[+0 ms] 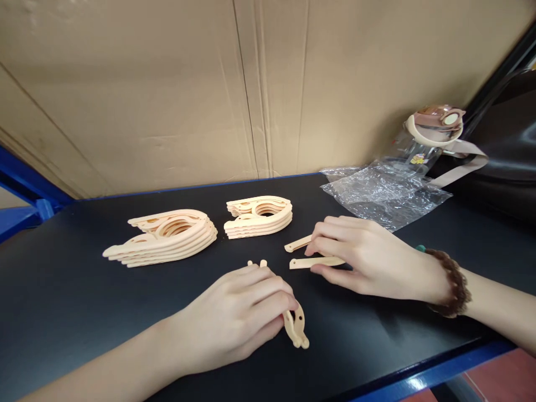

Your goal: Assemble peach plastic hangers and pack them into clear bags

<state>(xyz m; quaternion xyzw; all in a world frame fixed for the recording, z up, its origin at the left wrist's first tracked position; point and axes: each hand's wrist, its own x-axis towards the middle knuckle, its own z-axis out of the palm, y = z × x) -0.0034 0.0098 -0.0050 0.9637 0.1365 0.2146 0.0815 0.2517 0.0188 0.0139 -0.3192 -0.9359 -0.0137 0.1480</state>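
Observation:
My left hand (247, 310) is closed over cream plastic hanger pieces (300, 326) near the front of the table; curved ends stick out below the fingers and two small tips beyond them, the middle hidden. My right hand (355, 251) grips another cream hanger part (301, 263) from above; two slim arms with holed ends point left from under its fingers. Beyond my hands lie two neat stacks of similar parts: a left stack of folding hanger pieces (184, 240) and a smaller right stack of hanger pieces (268, 220).
Crinkled clear plastic bags (385, 192) lie at the back right, beside a clear water bottle (431, 137) with a brown lid and strap. A dark shiny object (506, 134) stands at the right edge. Cardboard (188, 95) forms the back wall above the black tabletop (67, 296).

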